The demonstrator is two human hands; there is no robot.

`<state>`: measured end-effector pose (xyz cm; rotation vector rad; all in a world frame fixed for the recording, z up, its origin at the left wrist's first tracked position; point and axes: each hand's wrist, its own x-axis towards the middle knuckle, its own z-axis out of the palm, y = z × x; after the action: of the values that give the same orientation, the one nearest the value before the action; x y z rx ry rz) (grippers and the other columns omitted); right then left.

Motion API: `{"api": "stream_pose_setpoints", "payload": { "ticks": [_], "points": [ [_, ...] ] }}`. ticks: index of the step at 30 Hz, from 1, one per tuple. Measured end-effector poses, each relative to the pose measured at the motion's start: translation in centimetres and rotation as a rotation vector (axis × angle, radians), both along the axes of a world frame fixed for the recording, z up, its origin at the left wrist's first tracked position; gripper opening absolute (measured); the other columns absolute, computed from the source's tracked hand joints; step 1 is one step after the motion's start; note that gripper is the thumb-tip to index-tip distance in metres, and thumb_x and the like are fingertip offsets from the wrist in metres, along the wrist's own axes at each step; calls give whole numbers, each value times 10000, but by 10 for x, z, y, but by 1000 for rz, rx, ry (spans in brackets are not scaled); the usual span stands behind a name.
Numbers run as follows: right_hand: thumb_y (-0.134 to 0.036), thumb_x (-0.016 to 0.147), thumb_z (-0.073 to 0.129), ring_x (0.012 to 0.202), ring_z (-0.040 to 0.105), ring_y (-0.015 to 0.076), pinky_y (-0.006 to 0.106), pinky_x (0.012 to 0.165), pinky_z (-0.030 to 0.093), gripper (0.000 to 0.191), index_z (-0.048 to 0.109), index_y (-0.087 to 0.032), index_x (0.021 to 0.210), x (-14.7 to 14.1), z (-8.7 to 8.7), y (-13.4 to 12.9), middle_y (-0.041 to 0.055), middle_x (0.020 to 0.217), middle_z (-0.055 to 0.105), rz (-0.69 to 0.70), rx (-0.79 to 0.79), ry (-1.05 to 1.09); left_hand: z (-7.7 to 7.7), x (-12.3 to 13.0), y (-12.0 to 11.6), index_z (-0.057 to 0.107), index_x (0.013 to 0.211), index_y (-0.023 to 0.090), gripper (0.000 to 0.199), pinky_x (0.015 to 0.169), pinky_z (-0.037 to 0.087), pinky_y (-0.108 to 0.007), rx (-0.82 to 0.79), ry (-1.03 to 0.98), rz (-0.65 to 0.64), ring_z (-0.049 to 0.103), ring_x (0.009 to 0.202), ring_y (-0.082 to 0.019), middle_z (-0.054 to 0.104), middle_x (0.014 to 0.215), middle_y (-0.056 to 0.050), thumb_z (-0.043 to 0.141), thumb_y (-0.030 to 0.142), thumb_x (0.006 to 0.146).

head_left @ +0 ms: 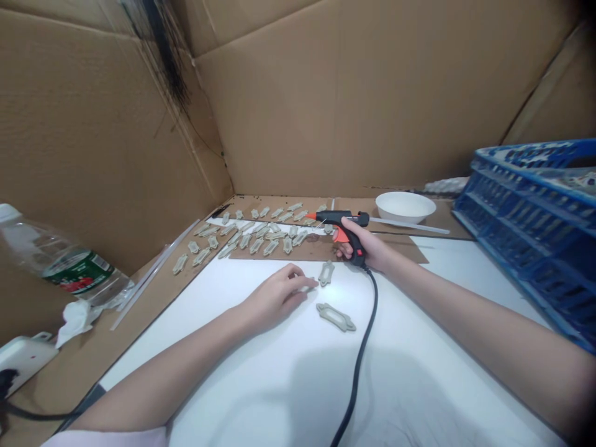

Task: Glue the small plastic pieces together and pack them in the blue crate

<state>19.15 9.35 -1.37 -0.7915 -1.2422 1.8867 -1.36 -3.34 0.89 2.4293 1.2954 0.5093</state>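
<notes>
R. hand (371,248) clasped round glue gun (334,216); L. hand (282,290), fingers loosely bent, by grey pc. (330,273) on white board (251,385) (contact unclear). Blue crate (521,230), far R.: contents indistinct; white bowl (405,215) beyond gun.

From my head, one camera looks forward and down past my left hand (284,292) and right hand (356,242) (both near) toward the cardboard wall (372,99).
</notes>
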Motion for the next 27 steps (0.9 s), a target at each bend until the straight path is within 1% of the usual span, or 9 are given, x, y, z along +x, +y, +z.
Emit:
{"api": "stream_pose_setpoints", "payload": {
  "ticks": [2,5,9,12,17,19,23,25,27],
  "points": [
    [-568,725,476,443,500,127,247,539,426,416,543,-163,656,-1,1,-1,-19,354,438,-2,1,-8,0,-4,3,509,1128,243,337,814,394,-276,12,-15,22,496,909,-167,494,1038,-82,351,216,832],
    [-565,721,484,451,505,130,246,533,430,411,545,-165,650,-1,1,-2,-17,352,436,-4,-8,-9,-1,-7,5,462,1165,210,361,848,381,-316,53,25,111,473,983,-208,488,1076,-103,405,257,811],
    [-570,719,483,449,506,131,251,526,438,418,552,-161,668,-2,3,-4,-16,349,436,-12,32,-40,-6,-7,6,523,1059,161,298,799,399,-340,49,97,230,499,913,-223,515,993,-114,427,252,792],
    [-555,723,492,466,516,136,243,500,431,409,540,-159,633,-3,4,-9,-3,360,451,-29,146,-142,-6,-9,8,565,945,179,216,748,406,-315,40,21,259,511,858,-203,538,931,-90,425,193,781],
    [-539,741,482,419,485,115,227,447,405,399,559,-151,693,-3,4,-14,-11,380,462,4,309,-274,-7,-17,17,600,747,182,75,649,411,-274,8,-240,394,536,700,-164,588,762,-37,544,192,697],
    [-546,745,466,406,476,111,221,424,389,412,561,-147,707,-3,3,-14,-16,376,450,-8,329,-284,-9,-19,23,593,740,168,89,635,430,-271,-74,-466,505,556,653,-151,603,724,-28,589,212,662],
    [-554,747,452,399,473,106,211,409,371,424,552,-145,699,-4,3,-17,-20,380,449,-37,413,-343,-13,-18,30,505,758,133,148,662,483,-277,-362,-995,686,612,641,-145,619,664,-42,599,175,652],
    [-559,749,442,390,467,102,213,414,369,431,546,-144,694,-5,6,-20,-17,391,464,-30,482,-423,-12,-16,30,453,764,137,142,657,497,-280,-426,-1087,717,627,653,-151,631,668,-63,568,163,684],
    [-564,743,443,385,460,99,218,425,372,436,539,-144,673,-5,9,-23,-13,403,476,-4,551,-526,-11,-15,29,414,775,147,143,598,504,-273,-443,-1086,712,625,599,-148,632,655,-67,540,177,716]
  ]
}}
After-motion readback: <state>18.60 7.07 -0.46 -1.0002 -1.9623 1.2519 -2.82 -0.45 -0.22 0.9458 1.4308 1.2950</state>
